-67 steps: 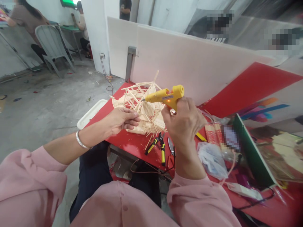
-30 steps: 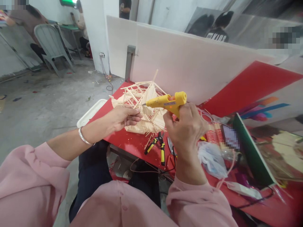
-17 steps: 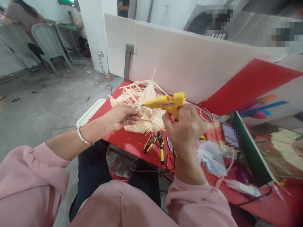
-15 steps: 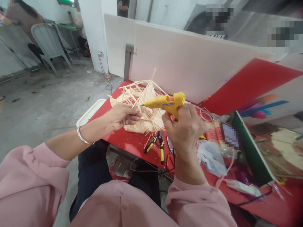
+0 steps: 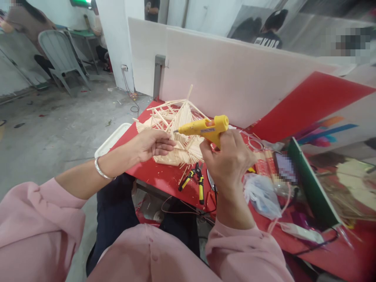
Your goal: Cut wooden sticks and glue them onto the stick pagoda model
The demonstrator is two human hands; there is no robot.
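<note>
My right hand [image 5: 230,160] is wrapped round the grip of a yellow hot glue gun [image 5: 202,128], its nozzle aimed left. Just off that nozzle tip, my left hand [image 5: 154,145] is closed with thumb and forefinger pinched; whatever is between them is too small or hidden to make out. Behind both hands, a model built of thin wooden sticks [image 5: 182,117] stands on the red table [image 5: 152,178]. The hands hide part of it. Yellow-and-black pliers [image 5: 194,181] lie with handles apart in front of the model.
To the right are a crumpled plastic bag [image 5: 261,196], a phone [image 5: 285,167], a green-sided box [image 5: 313,192] and a white power strip [image 5: 302,233]. White boards [image 5: 229,74] stand behind the table. A cable hangs at the front edge. Other people are farther off.
The glue gun and my right hand have shifted very slightly left. My left hand stays pinched in nearly the same place.
</note>
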